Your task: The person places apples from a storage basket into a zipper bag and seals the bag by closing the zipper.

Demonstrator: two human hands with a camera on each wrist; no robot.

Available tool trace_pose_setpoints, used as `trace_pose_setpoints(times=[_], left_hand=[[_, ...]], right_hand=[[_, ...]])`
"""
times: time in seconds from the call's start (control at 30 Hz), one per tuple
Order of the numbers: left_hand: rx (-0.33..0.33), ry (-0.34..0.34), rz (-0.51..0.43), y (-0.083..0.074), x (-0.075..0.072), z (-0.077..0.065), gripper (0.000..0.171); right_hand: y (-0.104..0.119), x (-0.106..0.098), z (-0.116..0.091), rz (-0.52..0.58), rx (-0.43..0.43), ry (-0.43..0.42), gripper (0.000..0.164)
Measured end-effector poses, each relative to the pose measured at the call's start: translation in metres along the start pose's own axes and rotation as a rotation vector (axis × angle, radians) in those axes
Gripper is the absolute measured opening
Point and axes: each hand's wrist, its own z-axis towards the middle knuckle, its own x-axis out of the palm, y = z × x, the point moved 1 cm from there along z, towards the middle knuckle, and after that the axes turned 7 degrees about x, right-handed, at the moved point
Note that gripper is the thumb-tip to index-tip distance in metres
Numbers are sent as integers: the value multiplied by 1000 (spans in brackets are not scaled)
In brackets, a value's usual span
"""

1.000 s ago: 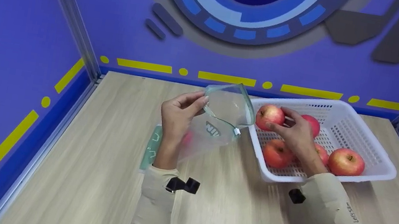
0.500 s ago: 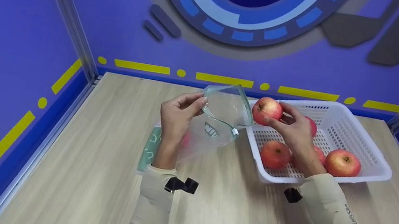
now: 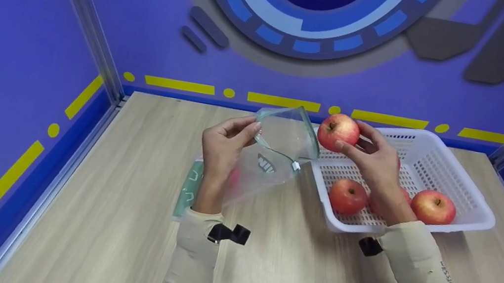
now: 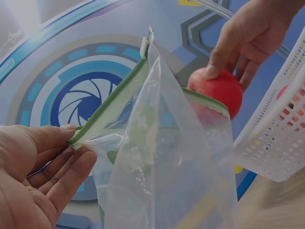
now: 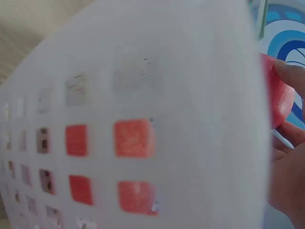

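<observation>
My left hand (image 3: 222, 147) pinches the rim of a clear zip bag (image 3: 273, 164) with a green edge and a white slider. The bag's mouth gapes toward the right in the head view. In my right hand (image 3: 376, 162), fingers and thumb hold a red apple (image 3: 338, 132) above the basket's left rim, close to the bag mouth. From the left wrist view, the apple (image 4: 217, 90) appears just behind the bag's green edge (image 4: 207, 100). A blurred pink patch (image 3: 234, 178) shows by the left wrist; whether it is inside the bag I cannot tell.
A white slotted basket (image 3: 469, 194) stands at the right, with several apples in it, including one at the left (image 3: 347, 196) and one at the right (image 3: 433, 207). A green printed sheet (image 3: 190, 187) lies left of my left wrist. Blue panels enclose the table (image 3: 283, 266).
My right hand has lifted the apple up and slightly left, from inside the basket to above its rim. The left hand keeps the bag almost still.
</observation>
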Motion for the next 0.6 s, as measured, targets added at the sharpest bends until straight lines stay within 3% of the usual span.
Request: trace_pose_setpoints(times=[0.27, 0.6], left_hand=[[-17, 0, 11, 1, 2, 1, 19], [-31, 9, 29, 1, 4, -1, 18]], right_hand=[[12, 4, -7, 25, -90, 32, 75], [18, 17, -16, -5, -126, 118, 77]])
